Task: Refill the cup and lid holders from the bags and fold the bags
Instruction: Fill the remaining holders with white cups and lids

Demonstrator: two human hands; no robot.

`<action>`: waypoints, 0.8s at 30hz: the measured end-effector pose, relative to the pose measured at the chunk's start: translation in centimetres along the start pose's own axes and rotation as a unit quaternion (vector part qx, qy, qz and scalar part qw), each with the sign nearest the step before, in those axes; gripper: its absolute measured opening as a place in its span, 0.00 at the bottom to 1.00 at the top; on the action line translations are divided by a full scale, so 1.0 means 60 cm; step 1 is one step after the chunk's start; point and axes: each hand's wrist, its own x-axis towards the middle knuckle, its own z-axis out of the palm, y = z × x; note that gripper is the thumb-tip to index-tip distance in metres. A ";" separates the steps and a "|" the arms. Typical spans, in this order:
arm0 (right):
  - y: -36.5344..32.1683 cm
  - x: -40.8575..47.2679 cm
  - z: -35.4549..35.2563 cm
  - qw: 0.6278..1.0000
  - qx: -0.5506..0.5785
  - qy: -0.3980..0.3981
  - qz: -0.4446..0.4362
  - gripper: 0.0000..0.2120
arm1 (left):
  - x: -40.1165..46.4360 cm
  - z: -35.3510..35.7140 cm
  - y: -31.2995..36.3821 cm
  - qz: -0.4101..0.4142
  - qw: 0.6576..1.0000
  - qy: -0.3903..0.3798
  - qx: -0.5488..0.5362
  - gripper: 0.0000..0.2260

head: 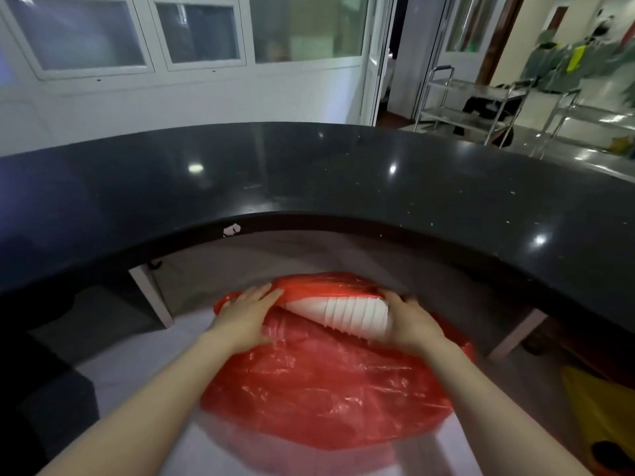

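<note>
**Head view: both hands at the red bag under the surface**

Head view showed us reaching down below the curved black surface (309, 173) toward a red bag (326, 389) lying on a pale floor. A stack of white cups (350, 314) lay on its side in the bag's mouth, partly out of the plastic, with its wide end toward our right.

Our left hand (245, 316) rested on the bag's upper edge with its fingers fairly straight and flat, pressing the plastic beside the narrow end of the stack. Whether its thumb pinched the plastic we could not tell. Our right hand (410, 324) wrapped around the wide end of the stack, fingers curled over it.

The red plastic spread wide and crumpled toward us, covering much of the floor between our forearms. A yellow bag (601, 417) lay at the lower right, apart from the red one. Beyond the surface stood metal carts (474, 108) and a white wall with windows (196, 36).
</note>
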 end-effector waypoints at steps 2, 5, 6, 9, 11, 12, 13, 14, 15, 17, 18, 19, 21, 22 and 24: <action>0.001 0.008 -0.005 0.999 0.025 -0.024 -0.022 0.54 | 0.006 0.021 -0.008 -0.009 0.999 0.019 -0.049 0.49; 0.002 0.007 -0.012 0.995 0.076 -0.051 -0.041 0.53 | 0.005 0.042 -0.014 -0.016 0.987 0.065 -0.146 0.47; 0.002 0.004 -0.012 0.993 0.091 -0.058 -0.045 0.53 | 0.003 0.046 -0.016 -0.022 0.981 0.072 -0.178 0.46; 0.001 -0.015 -0.001 0.988 0.131 -0.061 -0.046 0.47 | -0.009 0.054 -0.018 -0.045 0.963 0.081 -0.252 0.43; 0.001 -0.032 0.005 0.988 0.137 -0.058 -0.044 0.43 | -0.021 0.055 -0.018 -0.053 0.953 0.076 -0.287 0.41; 0.001 -0.041 0.007 0.988 0.134 -0.060 -0.046 0.42 | -0.029 0.057 -0.020 -0.055 0.948 0.071 -0.304 0.39; 0.003 -0.048 0.009 0.989 0.127 -0.064 -0.050 0.42 | -0.039 0.058 -0.024 -0.056 0.943 0.064 -0.322 0.38; 0.006 -0.055 0.013 0.989 0.121 -0.068 -0.055 0.42 | -0.050 0.060 -0.028 -0.057 0.937 0.058 -0.339 0.37; 0.009 -0.062 0.017 0.989 0.120 -0.071 -0.058 0.43 | -0.063 0.063 -0.033 -0.056 0.933 0.050 -0.353 0.36; 0.015 -0.075 0.023 0.986 0.130 -0.077 -0.065 0.42 | -0.089 0.070 -0.040 -0.051 0.928 0.034 -0.367 0.35; 0.017 -0.081 0.025 0.984 0.143 -0.078 -0.067 0.41 | -0.101 0.073 -0.042 -0.049 0.927 0.028 -0.371 0.34; 0.019 -0.086 0.027 0.981 0.162 -0.076 -0.068 0.40 | -0.113 0.075 -0.043 -0.050 0.925 0.025 -0.377 0.33; 0.024 -0.091 0.032 0.975 0.204 -0.060 -0.068 0.39 | -0.131 0.073 -0.042 -0.056 0.912 0.034 -0.405 0.31; 0.025 -0.093 0.035 0.971 0.224 -0.050 -0.066 0.37 | -0.140 0.071 -0.041 -0.062 0.902 0.044 -0.424 0.30; 0.029 -0.101 0.049 0.960 0.273 -0.020 -0.055 0.35 | -0.157 0.068 -0.038 -0.087 0.887 0.073 -0.447 0.28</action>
